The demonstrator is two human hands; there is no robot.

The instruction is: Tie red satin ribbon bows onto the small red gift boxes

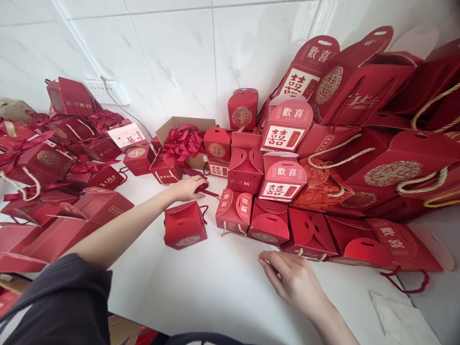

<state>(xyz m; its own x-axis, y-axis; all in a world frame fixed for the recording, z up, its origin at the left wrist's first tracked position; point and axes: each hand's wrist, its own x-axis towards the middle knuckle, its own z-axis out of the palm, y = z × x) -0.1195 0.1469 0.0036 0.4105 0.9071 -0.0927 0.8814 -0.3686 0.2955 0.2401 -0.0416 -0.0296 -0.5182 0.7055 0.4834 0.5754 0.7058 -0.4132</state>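
- Favour box point(185, 225), red, gold medallion: stands alone mid-table on the white tabletop point(158, 292), flaps folded over, no bow on it; contents hidden.
- Left hand point(187, 188): reaches to the far side, fingers closed on a dark-red ribbon point(212, 192).
- Right hand point(293, 278): nearer, beside the front row of boxes point(269, 223); fingers half open, loosely curled, nothing seen in them.
- Cardboard carton point(203, 123), far centre: open, heaped with crimson ribbons point(181, 141).
- Left stock: several boxes wear a ribbon bow point(25, 143); seemingly dressed already.
- Right stock: double-happiness boxes point(278, 189) stacked behind the front row, no bows visible; apparently the larger share remains undecorated, contents unseen.
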